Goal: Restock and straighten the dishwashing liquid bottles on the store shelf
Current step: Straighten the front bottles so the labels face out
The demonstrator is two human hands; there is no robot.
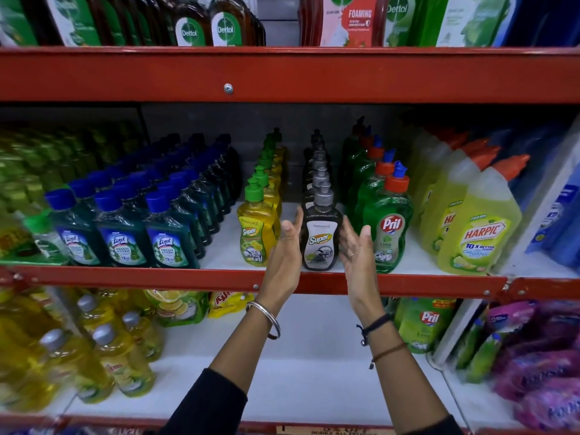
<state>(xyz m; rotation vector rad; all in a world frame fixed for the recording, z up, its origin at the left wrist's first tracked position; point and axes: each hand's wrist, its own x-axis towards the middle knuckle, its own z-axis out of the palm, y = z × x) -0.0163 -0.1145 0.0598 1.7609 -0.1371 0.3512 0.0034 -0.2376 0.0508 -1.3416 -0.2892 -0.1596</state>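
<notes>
A dark Patanjali Super dishwashing bottle (320, 237) with a grey cap stands upright at the front of the middle shelf (219, 279), heading a row of like bottles. My left hand (287, 243) is flat and open against its left side. My right hand (356, 246) is open at its right side, palm facing the bottle, fingers apart. Neither hand is closed around it. A row of yellow Super bottles (255, 233) with green caps runs to its left. Green Pril bottles (387, 237) with red caps line up to its right.
Blue-capped Lizol bottles (120, 233) fill the shelf's left part. Yellow Harpic bottles (480, 233) stand at the right. Dettol bottles (224, 25) sit on the shelf above. The lower shelf holds yellow bottles (122, 362), a Pril pouch (422, 324) and purple packs (539, 356).
</notes>
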